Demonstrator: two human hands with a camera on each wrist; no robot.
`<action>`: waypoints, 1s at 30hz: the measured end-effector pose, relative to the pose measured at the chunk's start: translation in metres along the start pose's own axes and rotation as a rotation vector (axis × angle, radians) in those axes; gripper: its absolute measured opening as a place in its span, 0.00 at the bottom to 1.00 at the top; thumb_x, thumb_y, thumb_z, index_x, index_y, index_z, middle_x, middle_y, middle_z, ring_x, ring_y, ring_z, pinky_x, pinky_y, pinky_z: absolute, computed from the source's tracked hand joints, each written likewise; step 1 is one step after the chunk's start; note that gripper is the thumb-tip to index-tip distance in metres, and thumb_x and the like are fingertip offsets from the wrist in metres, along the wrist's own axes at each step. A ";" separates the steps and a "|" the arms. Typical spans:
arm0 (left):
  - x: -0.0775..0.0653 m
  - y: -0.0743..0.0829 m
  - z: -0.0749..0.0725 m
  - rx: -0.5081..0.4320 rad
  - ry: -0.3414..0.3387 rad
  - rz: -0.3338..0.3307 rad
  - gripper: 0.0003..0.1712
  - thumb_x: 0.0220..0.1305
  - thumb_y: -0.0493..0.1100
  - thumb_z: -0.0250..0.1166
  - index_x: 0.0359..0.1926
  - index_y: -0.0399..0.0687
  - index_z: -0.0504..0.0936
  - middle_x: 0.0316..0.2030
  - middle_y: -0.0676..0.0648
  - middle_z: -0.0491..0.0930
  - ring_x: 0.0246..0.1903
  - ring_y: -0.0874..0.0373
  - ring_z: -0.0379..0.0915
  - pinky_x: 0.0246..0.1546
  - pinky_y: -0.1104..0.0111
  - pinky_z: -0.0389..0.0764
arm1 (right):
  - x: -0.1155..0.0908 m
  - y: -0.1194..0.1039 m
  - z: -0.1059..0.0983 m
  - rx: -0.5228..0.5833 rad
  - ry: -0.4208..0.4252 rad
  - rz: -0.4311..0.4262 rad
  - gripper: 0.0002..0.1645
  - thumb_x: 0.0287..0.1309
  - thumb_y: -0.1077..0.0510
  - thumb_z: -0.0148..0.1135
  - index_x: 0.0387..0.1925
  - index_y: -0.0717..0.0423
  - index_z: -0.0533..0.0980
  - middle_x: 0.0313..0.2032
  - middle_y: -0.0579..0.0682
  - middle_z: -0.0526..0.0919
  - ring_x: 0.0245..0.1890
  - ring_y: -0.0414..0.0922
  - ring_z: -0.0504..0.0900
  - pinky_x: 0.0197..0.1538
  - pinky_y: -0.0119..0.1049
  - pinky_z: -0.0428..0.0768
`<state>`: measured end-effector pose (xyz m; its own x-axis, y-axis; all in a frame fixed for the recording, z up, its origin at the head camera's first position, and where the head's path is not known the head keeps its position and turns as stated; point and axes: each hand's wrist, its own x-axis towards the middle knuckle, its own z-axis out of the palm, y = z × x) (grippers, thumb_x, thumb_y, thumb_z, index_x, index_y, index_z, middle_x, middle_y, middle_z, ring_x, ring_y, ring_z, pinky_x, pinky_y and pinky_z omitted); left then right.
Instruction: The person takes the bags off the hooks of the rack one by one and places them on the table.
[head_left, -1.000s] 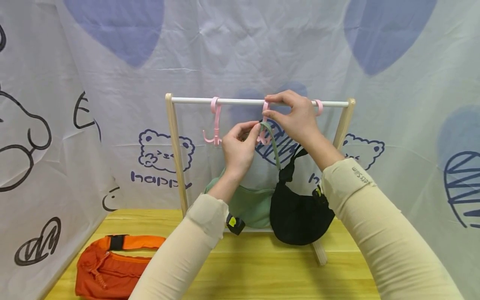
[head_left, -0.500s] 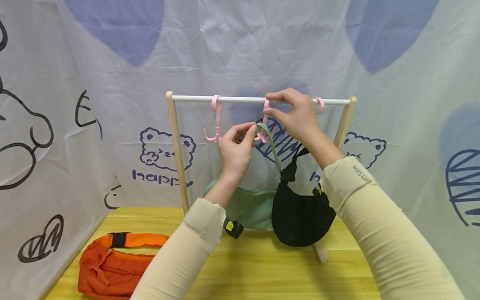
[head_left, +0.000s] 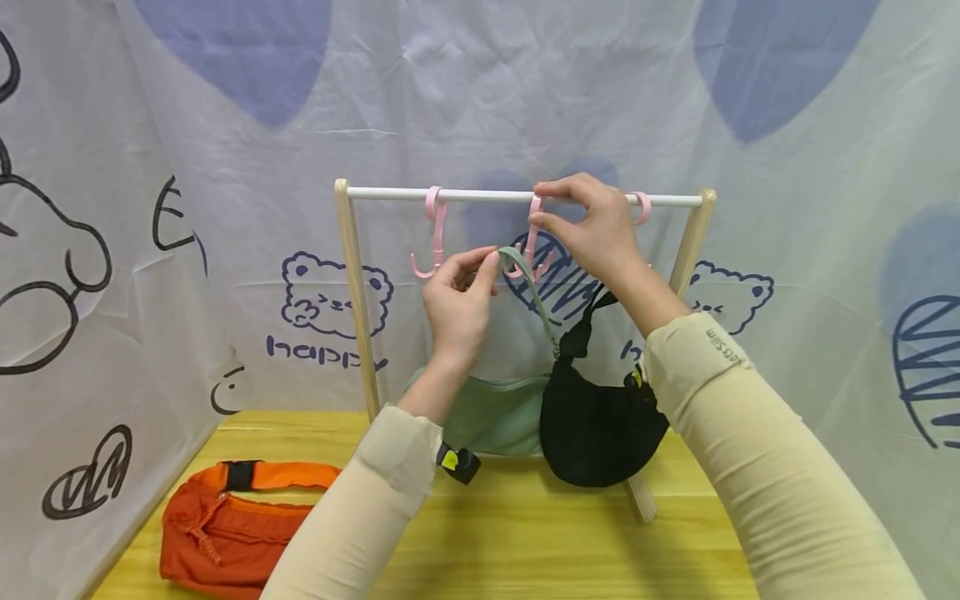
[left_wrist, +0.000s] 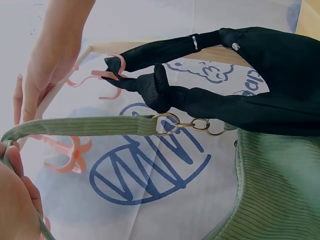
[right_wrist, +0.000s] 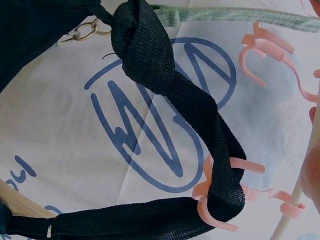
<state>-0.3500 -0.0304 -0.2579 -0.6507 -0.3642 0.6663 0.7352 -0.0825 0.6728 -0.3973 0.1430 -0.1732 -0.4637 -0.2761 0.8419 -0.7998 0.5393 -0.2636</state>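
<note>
Green ribbed strap pinched in left hand; right hand grip steadies pink plastic hook. Seat strap loop deep in prong before letting go.

An orange waist bag with a black buckle lies at the left end of the yellow wooden tabletop. A black shoulder bag hangs by its strap from the right-hand pink hook of the rail. The left-hand pink hook hangs bare. A white backdrop cloth printed with blue patches, bears and "happy" lettering closes the scene.
</note>
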 end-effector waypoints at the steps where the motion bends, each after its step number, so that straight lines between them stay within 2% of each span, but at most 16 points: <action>1: 0.000 0.001 -0.001 0.008 0.007 0.000 0.09 0.67 0.33 0.71 0.45 0.31 0.88 0.38 0.38 0.89 0.24 0.63 0.79 0.29 0.75 0.81 | 0.000 0.000 0.000 0.000 -0.001 0.001 0.21 0.58 0.57 0.77 0.53 0.58 0.85 0.54 0.52 0.88 0.56 0.50 0.84 0.62 0.45 0.78; 9: -0.001 0.008 -0.012 0.055 0.067 0.022 0.08 0.67 0.33 0.71 0.44 0.32 0.88 0.34 0.40 0.88 0.22 0.66 0.76 0.25 0.76 0.77 | -0.002 0.001 0.003 -0.015 -0.006 -0.012 0.24 0.59 0.57 0.77 0.56 0.58 0.84 0.52 0.54 0.88 0.57 0.51 0.84 0.64 0.47 0.77; 16: 0.003 0.017 -0.021 0.076 0.074 0.064 0.08 0.67 0.34 0.71 0.44 0.32 0.88 0.35 0.39 0.88 0.21 0.65 0.76 0.25 0.76 0.77 | -0.002 0.000 0.002 -0.038 0.001 -0.008 0.23 0.61 0.57 0.76 0.57 0.57 0.83 0.54 0.54 0.87 0.59 0.52 0.82 0.67 0.46 0.74; 23: 0.005 0.027 -0.032 0.048 0.079 0.052 0.08 0.67 0.33 0.71 0.45 0.32 0.88 0.34 0.41 0.87 0.23 0.64 0.76 0.26 0.76 0.77 | -0.005 -0.002 0.002 -0.054 0.013 -0.010 0.21 0.67 0.56 0.71 0.59 0.57 0.83 0.55 0.54 0.87 0.61 0.53 0.80 0.67 0.48 0.73; 30: 0.006 0.035 -0.040 0.017 0.096 0.032 0.08 0.67 0.32 0.70 0.45 0.31 0.88 0.34 0.43 0.87 0.23 0.64 0.77 0.26 0.76 0.79 | -0.006 -0.003 0.004 -0.053 0.001 -0.024 0.20 0.71 0.54 0.67 0.60 0.57 0.82 0.61 0.51 0.84 0.65 0.51 0.78 0.72 0.45 0.67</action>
<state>-0.3206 -0.0726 -0.2437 -0.6049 -0.4539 0.6543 0.7517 -0.0543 0.6573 -0.3939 0.1401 -0.1798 -0.4438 -0.2885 0.8484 -0.7893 0.5742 -0.2176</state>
